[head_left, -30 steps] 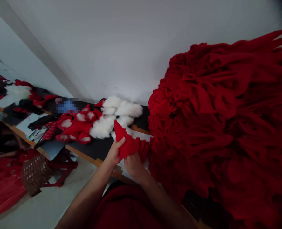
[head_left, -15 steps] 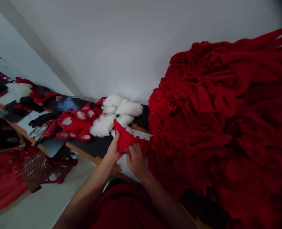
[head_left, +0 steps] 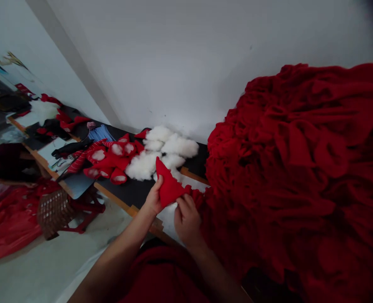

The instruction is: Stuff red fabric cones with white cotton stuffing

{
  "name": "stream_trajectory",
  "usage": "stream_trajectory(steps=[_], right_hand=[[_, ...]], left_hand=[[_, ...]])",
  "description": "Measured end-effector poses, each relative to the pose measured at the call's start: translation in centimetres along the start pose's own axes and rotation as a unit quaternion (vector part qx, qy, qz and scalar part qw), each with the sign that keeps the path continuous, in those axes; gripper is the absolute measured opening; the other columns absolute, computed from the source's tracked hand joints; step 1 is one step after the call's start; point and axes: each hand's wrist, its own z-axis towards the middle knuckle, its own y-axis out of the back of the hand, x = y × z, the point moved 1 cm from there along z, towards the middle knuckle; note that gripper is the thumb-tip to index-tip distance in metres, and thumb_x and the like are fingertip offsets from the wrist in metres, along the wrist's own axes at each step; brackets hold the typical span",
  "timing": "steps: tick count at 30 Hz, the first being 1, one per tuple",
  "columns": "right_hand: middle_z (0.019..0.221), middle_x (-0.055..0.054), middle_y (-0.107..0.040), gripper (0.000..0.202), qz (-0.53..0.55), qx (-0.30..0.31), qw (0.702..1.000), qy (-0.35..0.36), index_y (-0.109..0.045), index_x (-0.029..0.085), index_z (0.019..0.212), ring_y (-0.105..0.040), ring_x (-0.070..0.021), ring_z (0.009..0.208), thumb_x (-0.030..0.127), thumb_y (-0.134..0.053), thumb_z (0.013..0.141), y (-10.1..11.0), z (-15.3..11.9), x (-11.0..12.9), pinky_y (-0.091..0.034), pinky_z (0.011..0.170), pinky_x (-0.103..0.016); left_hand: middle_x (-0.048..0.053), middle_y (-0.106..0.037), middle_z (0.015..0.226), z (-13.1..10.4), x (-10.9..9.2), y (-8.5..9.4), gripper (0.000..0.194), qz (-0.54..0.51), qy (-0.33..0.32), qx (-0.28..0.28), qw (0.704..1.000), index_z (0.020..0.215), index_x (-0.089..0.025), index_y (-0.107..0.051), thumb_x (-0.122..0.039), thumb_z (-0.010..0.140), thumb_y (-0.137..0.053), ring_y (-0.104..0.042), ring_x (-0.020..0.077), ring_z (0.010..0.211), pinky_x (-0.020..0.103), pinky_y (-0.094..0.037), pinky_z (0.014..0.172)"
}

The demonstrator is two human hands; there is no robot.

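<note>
A red pointed fabric piece (head_left: 170,185) is up in front of me, its tip toward the wall. My left hand (head_left: 154,197) grips it from the left, thumb on the near face. At its lower right edge, the bent fingers of my right hand (head_left: 187,219) pinch the cloth; the fingertips are partly hidden. White fluffy stuffing (head_left: 142,165) lies in clumps just beyond my left hand. Beside it, several stuffed red fabric pieces (head_left: 110,162) show white filling at their open ends.
A tall heap of red fabric (head_left: 284,176) rises on the right against the wall. Left along the bench are a striped red cloth (head_left: 84,156) and a sewing workstation (head_left: 60,158). A brown woven chair (head_left: 54,210) and red bags (head_left: 9,223) stand at lower left, near a seated person.
My view has turned slightly left, so everything sits further right. Both hands keep hold of the red piece; the right fingers have shifted a little along its lower edge.
</note>
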Motion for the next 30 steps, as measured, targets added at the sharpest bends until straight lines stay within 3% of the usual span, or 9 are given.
stream_trajectory(steps=[3,5,9,11,15,19,22,25,30], right_hand=[[0.1,-0.007,-0.063,0.027,0.065,-0.065,0.992,-0.092,-0.06,0.02,0.101,-0.056,-0.0189,0.098,0.015,-0.043,0.08,2.0,1.8,-1.0,-0.044,0.089,-0.038],[0.103,-0.007,-0.064,0.025,0.157,-0.027,0.965,-0.209,-0.06,0.02,0.101,-0.057,-0.0188,0.097,0.027,-0.049,0.08,2.5,3.8,-2.0,-0.045,0.087,-0.036],[0.09,-0.004,-0.069,0.031,0.401,0.099,0.827,-0.382,-0.063,0.019,0.09,-0.063,-0.0172,0.08,0.04,-0.062,0.067,1.2,6.5,-3.2,-0.049,0.075,-0.031],[0.077,-0.002,-0.07,0.03,0.453,0.109,0.78,-0.418,-0.064,0.018,0.08,-0.062,-0.0151,0.067,0.039,-0.068,0.06,0.0,6.8,-3.0,-0.048,0.067,-0.027],[0.055,0.002,-0.065,0.026,0.443,0.01,0.769,-0.461,-0.06,0.018,0.068,-0.059,-0.0132,0.052,0.042,-0.066,0.061,-1.8,6.6,-2.8,-0.045,0.054,-0.024],[0.046,0.005,-0.059,0.027,0.5,-0.088,0.73,-0.457,-0.055,0.018,0.059,-0.061,-0.0118,0.054,0.041,-0.068,0.064,-1.6,7.5,-4.2,-0.049,0.066,-0.027],[0.063,0.001,-0.067,0.027,0.545,-0.062,0.719,-0.427,-0.06,0.018,0.069,-0.064,-0.012,0.067,0.043,-0.069,0.065,-0.6,7.8,-5.3,-0.049,0.074,-0.027],[0.074,-0.003,-0.07,0.033,0.526,0.014,0.712,-0.465,-0.064,0.017,0.079,-0.065,-0.0127,0.072,0.048,-0.064,0.068,-0.3,6.8,-5.3,-0.048,0.07,-0.024],[0.068,-0.001,-0.07,0.026,0.536,0.093,0.704,-0.457,-0.065,0.017,0.074,-0.062,-0.0125,0.062,0.038,-0.071,0.06,-1.5,5.4,-3.5,-0.045,0.059,-0.022]], left_hand=[[0.007,-0.067,0.085,-0.4,-0.5,0.6,0.047,0.029,0.034,0.015,0.999,0.117,-0.016,-0.051,-0.039,0.076,-0.057,-0.064,0.0217,0.081,0.037,-0.048,0.082],[0.009,-0.067,0.086,-0.9,-0.3,1.0,0.048,0.053,0.088,0.051,0.993,0.117,-0.013,-0.052,-0.038,0.076,-0.058,-0.064,0.0216,0.082,0.036,-0.047,0.083],[0.01,-0.067,0.081,-1.9,0.9,1.2,0.048,0.1,0.165,0.091,0.977,0.112,-0.011,-0.054,-0.037,0.073,-0.062,-0.064,0.0229,0.077,0.036,-0.047,0.079],[0.008,-0.067,0.076,-2.2,1.4,1.1,0.044,0.129,0.163,0.082,0.975,0.106,-0.013,-0.056,-0.034,0.069,-0.066,-0.064,0.0215,0.069,0.034,-0.048,0.072],[0.006,-0.066,0.067,-3.0,2.3,1.5,0.035,0.192,0.148,0.04,0.969,0.096,-0.014,-0.058,-0.03,0.067,-0.068,-0.062,0.018,0.058,0.029,-0.047,0.061],[0.007,-0.066,0.072,-4.3,3.2,2.6,0.034,0.228,0.189,0.049,0.954,0.093,-0.012,-0.06,-0.028,0.064,-0.071,-0.061,0.0165,0.058,0.027,-0.046,0.058],[0.008,-0.066,0.074,-4.6,3.0,3.4,0.039,0.168,0.199,0.018,0.965,0.094,-0.013,-0.06,-0.037,0.065,-0.068,-0.062,0.0191,0.065,0.03,-0.047,0.064],[0.008,-0.065,0.075,-4.1,2.0,3.4,0.038,0.121,0.195,0.023,0.973,0.094,-0.013,-0.059,-0.039,0.067,-0.066,-0.062,0.0197,0.07,0.032,-0.047,0.068],[0.008,-0.064,0.071,-3.6,2.0,2.8,0.034,0.136,0.203,0.06,0.968,0.094,-0.013,-0.057,-0.035,0.069,-0.064,-0.062,0.0194,0.066,0.031,-0.046,0.064]])
